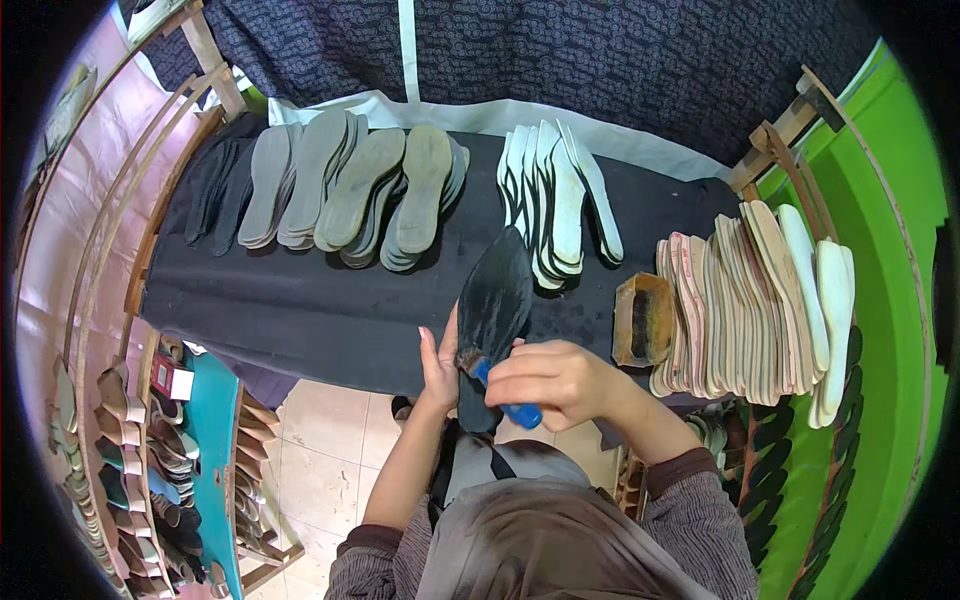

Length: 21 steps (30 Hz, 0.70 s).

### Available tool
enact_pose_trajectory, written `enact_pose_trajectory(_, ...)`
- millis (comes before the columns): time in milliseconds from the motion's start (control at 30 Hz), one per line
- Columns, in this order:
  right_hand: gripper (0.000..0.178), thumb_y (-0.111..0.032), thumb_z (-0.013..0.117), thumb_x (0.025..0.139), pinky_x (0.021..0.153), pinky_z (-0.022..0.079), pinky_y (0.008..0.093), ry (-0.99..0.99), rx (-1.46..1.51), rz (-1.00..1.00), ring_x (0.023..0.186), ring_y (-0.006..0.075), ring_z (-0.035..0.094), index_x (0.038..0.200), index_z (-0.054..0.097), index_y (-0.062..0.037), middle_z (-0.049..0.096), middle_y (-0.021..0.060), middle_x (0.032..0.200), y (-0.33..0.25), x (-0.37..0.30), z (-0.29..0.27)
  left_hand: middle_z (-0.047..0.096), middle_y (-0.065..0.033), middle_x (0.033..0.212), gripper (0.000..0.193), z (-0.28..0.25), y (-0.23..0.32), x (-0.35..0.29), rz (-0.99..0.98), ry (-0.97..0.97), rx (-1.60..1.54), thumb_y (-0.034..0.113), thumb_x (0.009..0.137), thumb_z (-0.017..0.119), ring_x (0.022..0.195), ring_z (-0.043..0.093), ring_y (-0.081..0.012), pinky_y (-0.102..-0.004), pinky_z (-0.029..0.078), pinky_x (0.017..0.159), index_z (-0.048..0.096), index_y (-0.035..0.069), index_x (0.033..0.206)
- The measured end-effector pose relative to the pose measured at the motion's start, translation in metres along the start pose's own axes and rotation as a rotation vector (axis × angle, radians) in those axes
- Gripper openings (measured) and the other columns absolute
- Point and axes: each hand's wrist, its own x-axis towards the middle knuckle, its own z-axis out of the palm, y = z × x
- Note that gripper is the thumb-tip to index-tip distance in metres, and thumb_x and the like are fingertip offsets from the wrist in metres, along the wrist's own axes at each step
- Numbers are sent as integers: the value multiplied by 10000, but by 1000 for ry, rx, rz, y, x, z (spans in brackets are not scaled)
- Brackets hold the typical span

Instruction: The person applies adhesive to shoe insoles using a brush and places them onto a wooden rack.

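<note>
A black insole (500, 290) lies tilted in front of me, its wide end over the table edge and its narrow end toward my body. My left hand (437, 362) holds it from the left side, thumb raised and the other fingers mostly hidden beneath it. My right hand (553, 385) is closed round the blue handle of a brush (522, 413). The brown bristles touch the dark, wet-looking face of the insole. To the right of my right hand stands an open, stained container (643, 320) with a dark, yellowish inside.
Grey insoles (345, 190) lie in overlapping stacks at the table's left, beside black ones (215, 190). White ones (555, 195) fan out at the back. A long row of beige insoles (735, 310) fills the right side. Shoe racks (175, 450) stand lower left; wooden rails flank the table.
</note>
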Motion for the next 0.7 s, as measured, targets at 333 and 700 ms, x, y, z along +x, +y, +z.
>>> enact_pose_trajectory(333,354,-34,615,564,611,508,338,-103,-48,-54,752,245,595,918,619,-40,611,91,951,-12,-17,15,427,-173,1350,870,5,6,3,-29,-131,-51,722,847,38,1041,568,-344,-447,476,879,118,126,1474)
enact_pose_trajectory(700,263,-42,613,632,596,511,347,-3,23,0,689,252,622,889,666,-28,642,108,868,-5,-15,6,480,-185,1267,795,6,4,5,26,-108,-24,666,886,65,993,584,-334,-401,530,758,151,119,1457)
